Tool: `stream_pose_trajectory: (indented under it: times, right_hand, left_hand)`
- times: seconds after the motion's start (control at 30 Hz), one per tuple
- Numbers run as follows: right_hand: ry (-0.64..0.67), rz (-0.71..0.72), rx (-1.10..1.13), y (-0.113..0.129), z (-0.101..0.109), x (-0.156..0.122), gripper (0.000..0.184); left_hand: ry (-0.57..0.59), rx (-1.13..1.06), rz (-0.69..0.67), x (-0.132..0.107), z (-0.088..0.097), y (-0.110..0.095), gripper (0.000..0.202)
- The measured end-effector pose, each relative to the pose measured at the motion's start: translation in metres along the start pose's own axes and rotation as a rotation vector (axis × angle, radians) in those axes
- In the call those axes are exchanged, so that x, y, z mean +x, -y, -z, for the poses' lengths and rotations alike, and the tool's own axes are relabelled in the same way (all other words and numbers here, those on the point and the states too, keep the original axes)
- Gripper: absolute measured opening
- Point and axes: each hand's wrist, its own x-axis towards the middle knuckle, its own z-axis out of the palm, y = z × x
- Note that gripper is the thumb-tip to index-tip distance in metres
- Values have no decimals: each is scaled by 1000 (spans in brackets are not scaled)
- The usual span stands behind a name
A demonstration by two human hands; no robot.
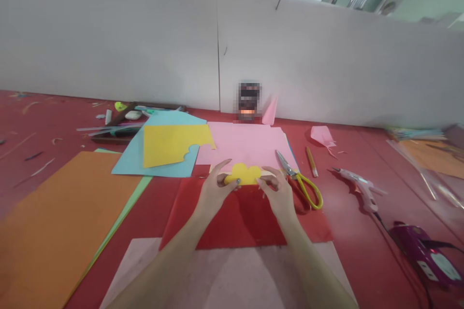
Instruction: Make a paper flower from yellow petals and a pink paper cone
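A pale partition (126, 38) closed off the far side of the red counter (373, 256), and a large orange sheet (61, 217) covered much of the near left. From where I stood, a smaller red sheet (242, 222) lay in the middle, with a yellow sheet (165, 145), scalloped at one corner, off to its far left. Scissors (293, 172) rested to the right, blades toward the far left. Between them, over the far part of the red sheet, the left hand (212, 188) and right hand (281, 190) held a small yellow cut-out (246, 174), their fingers pinching it at opposite ends. I couldn't tell whether it was folded or touched what lay beneath. Its long axis ran left to right, rounded lobes pointing far, straighter edge near. It looked like paper or thin card: light, fairly stiff, hardly slippery, but easily creased. Those lower end corners seemed the best hold, pinched gently, sparing the lobes.
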Motion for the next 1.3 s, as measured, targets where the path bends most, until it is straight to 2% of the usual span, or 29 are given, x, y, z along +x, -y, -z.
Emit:
stream_pose_trajectory:
  times: [0.1,0.2,0.27,0.3,0.4,0.47,0.57,0.63,0.7,0.77,0.87,0.97,1.07,1.3]
  right_hand:
    - [-11,63,-120,1,0,-2,33]
    - [-97,278,-377,0,5,-2,25]
    - [-162,424,-596,-5,13,3,28]
    - [-203,454,-696,-9,19,6,31]
    - [-306,342,-892,-21,38,18,42]
    - [-318,278,-941,-26,47,24,43]
    - [-301,264,-972,-28,52,27,42]
    - [-305,257,-998,-27,50,26,41]
    - [-309,229,-1031,-25,46,23,41]
    - [-315,205,-1056,-23,42,23,39]
    - [-326,230,-1007,-19,39,33,33]
    - [-251,323,-800,-12,38,62,30]
    - [-195,343,-727,-5,34,105,31]
    - [-296,233,-701,14,24,212,40]
  left_hand:
    - [9,104,-31,0,1,5,61]
    - [-30,371,-89,-2,2,8,54]
    - [-35,535,-132,-2,4,10,49]
    - [-25,592,-144,-2,4,11,48]
    - [-4,720,-168,0,5,14,46]
    - [-34,833,-237,0,4,16,48]
    - [-129,1007,-392,-3,0,16,53]
    - [-139,1078,-472,-8,-4,15,53]
    - [-75,1119,-550,-14,-10,16,52]
    - [50,1165,-618,-18,-17,19,55]
    - [159,1222,-605,-22,-23,28,58]
    - [220,1259,-570,-23,-24,37,57]
    - [206,1288,-570,-24,-24,41,56]
    - [197,1335,-576,-28,-25,38,62]
